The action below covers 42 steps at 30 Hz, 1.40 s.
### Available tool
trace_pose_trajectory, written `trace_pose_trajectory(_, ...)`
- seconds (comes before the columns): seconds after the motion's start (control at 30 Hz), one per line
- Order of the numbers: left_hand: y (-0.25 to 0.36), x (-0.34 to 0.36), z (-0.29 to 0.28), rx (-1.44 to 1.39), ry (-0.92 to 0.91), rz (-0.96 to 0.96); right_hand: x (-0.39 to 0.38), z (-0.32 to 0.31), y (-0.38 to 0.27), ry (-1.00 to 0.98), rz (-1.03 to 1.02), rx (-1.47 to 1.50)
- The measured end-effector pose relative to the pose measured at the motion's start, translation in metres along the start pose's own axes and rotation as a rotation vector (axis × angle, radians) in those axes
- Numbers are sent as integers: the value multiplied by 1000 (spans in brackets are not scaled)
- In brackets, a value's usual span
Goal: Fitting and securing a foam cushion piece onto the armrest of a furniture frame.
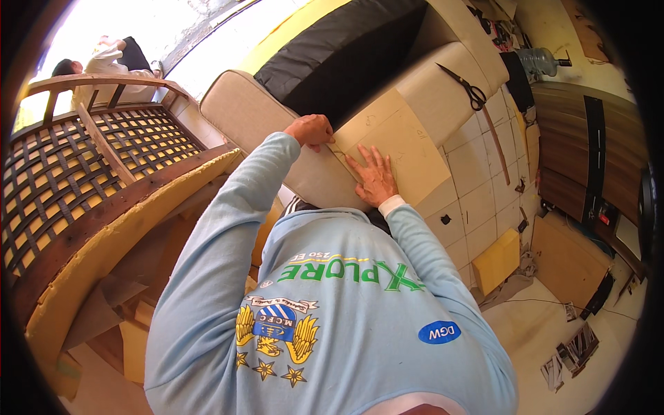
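Observation:
A tan cardboard sheet [422,145] with pencil marks lies across a beige upholstered sofa frame [242,104]. My right hand [375,178] rests flat on the sheet near its closest edge, fingers spread. At the sheet's left corner, my left hand [310,131] is closed, its fingertips pinched down by the edge. What sits in that pinch is too small to make out. Black-handled scissors [472,91] lie spread on the sofa's beige arm, to the right of the sheet and away from both hands.
Black fabric [332,52] lines the sofa's inside. At the left stands a wooden frame with woven black straps [62,166]. A yellow foam block [496,261] and a long wooden strip [496,145] lie on the tiles. Another person [111,66] sits at the far left.

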<state>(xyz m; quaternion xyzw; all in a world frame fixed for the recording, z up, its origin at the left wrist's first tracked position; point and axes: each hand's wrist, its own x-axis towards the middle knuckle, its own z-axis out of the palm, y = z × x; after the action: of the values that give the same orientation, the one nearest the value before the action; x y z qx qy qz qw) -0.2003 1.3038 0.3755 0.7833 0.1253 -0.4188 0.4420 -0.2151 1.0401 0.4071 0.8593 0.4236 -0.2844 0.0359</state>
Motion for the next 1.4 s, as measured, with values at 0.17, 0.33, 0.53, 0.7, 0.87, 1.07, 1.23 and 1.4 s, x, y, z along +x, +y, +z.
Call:
trace_pose_trajectory(0.17,1,5,-1,14,-42,-26,0,0,2,35,-34,27)
trace_pose_trajectory(0.33,-3,8,0,-35,-34,-44,0,0,1,29,-26,8)
trace_pose_trajectory(0.53,-2,6,1,-6,-11,-45,0,1,1,50,-34,-6)
trace_pose_trajectory(0.7,-1,3,2,2,4,-37,1,1,1,-9,-3,-22)
trace_pose_trajectory(0.87,-1,3,1,-31,-19,-33,1,2,1,23,-21,-12)
trace_pose_trajectory(1.07,-3,5,1,-71,-25,-27,2,3,1,24,-23,-26)
trace_pose_trajectory(1.23,-5,8,1,-63,-11,-48,1,3,2,31,-24,-8)
trace_pose_trajectory(1.4,-7,6,-3,-112,-24,-47,0,0,4,5,-19,-14)
